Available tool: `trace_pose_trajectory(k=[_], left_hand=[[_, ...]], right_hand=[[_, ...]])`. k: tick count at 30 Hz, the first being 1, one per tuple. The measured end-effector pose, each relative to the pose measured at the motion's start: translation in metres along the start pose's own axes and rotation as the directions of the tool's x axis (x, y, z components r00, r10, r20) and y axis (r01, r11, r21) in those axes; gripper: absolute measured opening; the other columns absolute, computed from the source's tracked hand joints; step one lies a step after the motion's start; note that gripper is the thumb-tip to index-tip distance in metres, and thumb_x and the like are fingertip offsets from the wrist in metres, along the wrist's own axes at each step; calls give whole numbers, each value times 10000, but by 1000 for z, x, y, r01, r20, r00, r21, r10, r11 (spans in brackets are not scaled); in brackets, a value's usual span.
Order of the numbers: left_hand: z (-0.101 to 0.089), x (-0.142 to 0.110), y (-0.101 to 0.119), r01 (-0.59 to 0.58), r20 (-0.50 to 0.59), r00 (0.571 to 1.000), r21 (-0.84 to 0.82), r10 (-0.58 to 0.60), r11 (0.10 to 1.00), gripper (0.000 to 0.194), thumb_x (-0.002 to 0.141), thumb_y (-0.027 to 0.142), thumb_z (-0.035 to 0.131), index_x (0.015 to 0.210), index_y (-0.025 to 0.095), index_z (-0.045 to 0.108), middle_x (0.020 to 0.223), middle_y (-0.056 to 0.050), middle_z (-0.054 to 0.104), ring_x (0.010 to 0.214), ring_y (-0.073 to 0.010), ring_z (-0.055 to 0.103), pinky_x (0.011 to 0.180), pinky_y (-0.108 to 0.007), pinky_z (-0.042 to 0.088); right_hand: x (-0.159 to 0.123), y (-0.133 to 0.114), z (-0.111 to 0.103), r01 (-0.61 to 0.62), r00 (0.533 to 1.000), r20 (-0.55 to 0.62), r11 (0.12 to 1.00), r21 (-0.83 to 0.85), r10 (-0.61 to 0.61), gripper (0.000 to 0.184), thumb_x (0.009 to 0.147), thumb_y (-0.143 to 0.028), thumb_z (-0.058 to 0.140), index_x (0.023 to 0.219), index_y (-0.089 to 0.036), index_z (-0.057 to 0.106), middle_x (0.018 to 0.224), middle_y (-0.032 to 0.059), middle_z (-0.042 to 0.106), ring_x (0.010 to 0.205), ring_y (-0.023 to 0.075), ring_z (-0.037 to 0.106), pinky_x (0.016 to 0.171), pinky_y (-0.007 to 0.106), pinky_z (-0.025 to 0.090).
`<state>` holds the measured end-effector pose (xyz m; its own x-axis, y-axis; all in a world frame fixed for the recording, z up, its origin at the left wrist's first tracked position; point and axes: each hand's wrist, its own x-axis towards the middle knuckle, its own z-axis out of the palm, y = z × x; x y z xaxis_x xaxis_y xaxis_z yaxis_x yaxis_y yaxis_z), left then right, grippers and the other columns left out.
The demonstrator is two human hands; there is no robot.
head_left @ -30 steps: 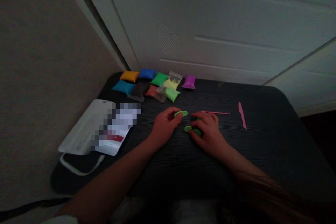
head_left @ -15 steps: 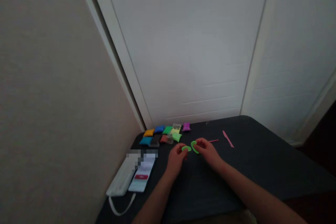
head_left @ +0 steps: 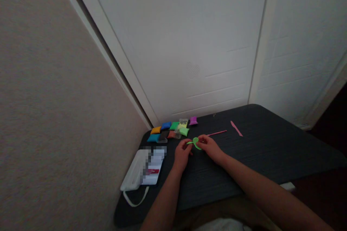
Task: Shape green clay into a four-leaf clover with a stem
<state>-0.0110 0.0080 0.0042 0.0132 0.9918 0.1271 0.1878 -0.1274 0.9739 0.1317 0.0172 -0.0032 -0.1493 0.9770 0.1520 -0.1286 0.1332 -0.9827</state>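
Pinched in my left hand (head_left: 181,156) is a thin, flat strip of bright green modelling clay (head_left: 189,143). My right hand (head_left: 212,148) holds a second green piece of modelling clay (head_left: 195,139), which has a rounded top and a curved lower part. The two pieces meet or overlap between my fingertips; whether they are joined I cannot tell. Both hands are held just above the dark table (head_left: 260,151). Beyond my right hand lies a thin pink stick tool (head_left: 218,132), and farther right a pink plastic knife (head_left: 236,129).
Several small coloured packets (head_left: 166,125) lie at the back left of the table, with a purple packet (head_left: 193,120) slightly apart. A phone (head_left: 154,168) and a white case-like object with a strap (head_left: 134,173) rest at the left. White panels (head_left: 189,43) rise behind the table.
The two green pieces were apart and now come together between my hands. My right hand has moved in toward the left. The camera view has shifted, showing more of the table's front edge.
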Motion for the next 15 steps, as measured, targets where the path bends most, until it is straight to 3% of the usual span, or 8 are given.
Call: trace_pose_trajectory(k=[4,9,15], left_hand=[[-1,0,-4,-26,0,1000,25,26,999,289,662,360,561,859,149,562,824,-36,582,504,-90,520,504,-221,418],[-1,-1,-6,-26,59,998,29,24,999,290,692,361,531,881,142,547,712,-27,593,513,-112,539,505,-232,432],[1,-3,-5,1,54,999,-25,0,1000,260,686,354,534,837,143,549,666,-21,592,555,-125,550,516,-227,439]], right_hand=[[-1,2,-1,-8,1000,-2,1000,-8,8,165,636,-238,572,785,-176,536,710,-17,542,645,110,485,584,232,381],[-1,-2,-4,-4,1000,-1,998,-61,3,151,641,-244,562,772,-175,534,687,-24,528,612,100,466,554,223,368],[-2,-1,-3,-16,999,28,995,-95,19,150,642,-250,562,765,-169,537,677,-26,532,617,104,469,564,227,359]])
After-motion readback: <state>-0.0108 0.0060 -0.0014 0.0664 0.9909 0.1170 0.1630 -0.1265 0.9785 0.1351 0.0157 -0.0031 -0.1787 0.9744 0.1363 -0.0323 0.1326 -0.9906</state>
